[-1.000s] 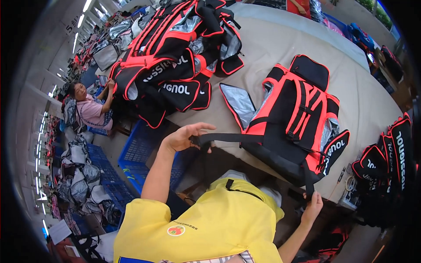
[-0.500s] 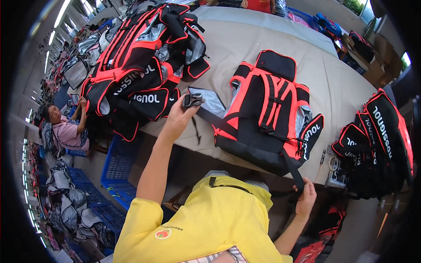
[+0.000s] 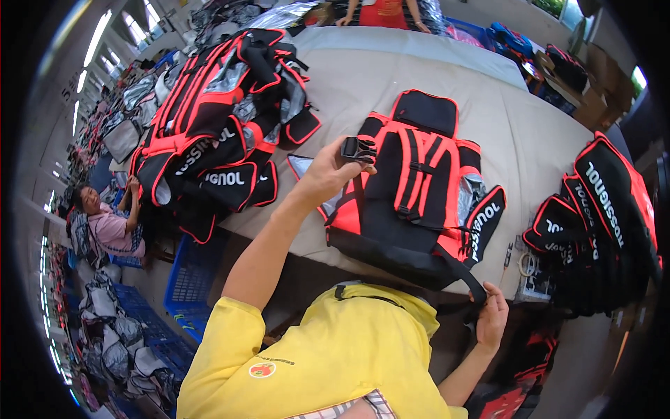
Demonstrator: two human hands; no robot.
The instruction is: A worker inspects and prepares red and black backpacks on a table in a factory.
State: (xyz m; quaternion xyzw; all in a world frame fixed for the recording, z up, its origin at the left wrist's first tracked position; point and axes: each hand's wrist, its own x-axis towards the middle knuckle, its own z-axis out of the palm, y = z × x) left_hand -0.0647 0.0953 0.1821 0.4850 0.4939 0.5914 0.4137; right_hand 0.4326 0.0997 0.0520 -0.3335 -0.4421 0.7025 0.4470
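Observation:
A black and coral-red backpack (image 3: 380, 178) lies on the cloth-covered table in front of me, shoulder straps facing up. My left hand (image 3: 328, 171) is raised over its left side, fingers closed around a black plastic buckle (image 3: 359, 149). A black strap runs down from the buckle towards the bag. At the near right corner, another black webbing strap (image 3: 463, 274) leaves the bag and reaches my right hand (image 3: 491, 318). The fingers of that hand are pinched on this strap, just off the table edge. A side flap (image 3: 486, 220) with white lettering sticks out on the right.
A pile of similar bags (image 3: 209, 150) covers the table's left part; more bags (image 3: 600, 216) stand at the right edge. Blue crates (image 3: 192, 269) are below left. A seated person (image 3: 112, 223) is at the left, another person (image 3: 382, 14) beyond the far edge.
My left hand has moved right and slightly up with the buckle, now over the bag's left side. My right hand keeps the strap, almost in place. The far person has come further into view.

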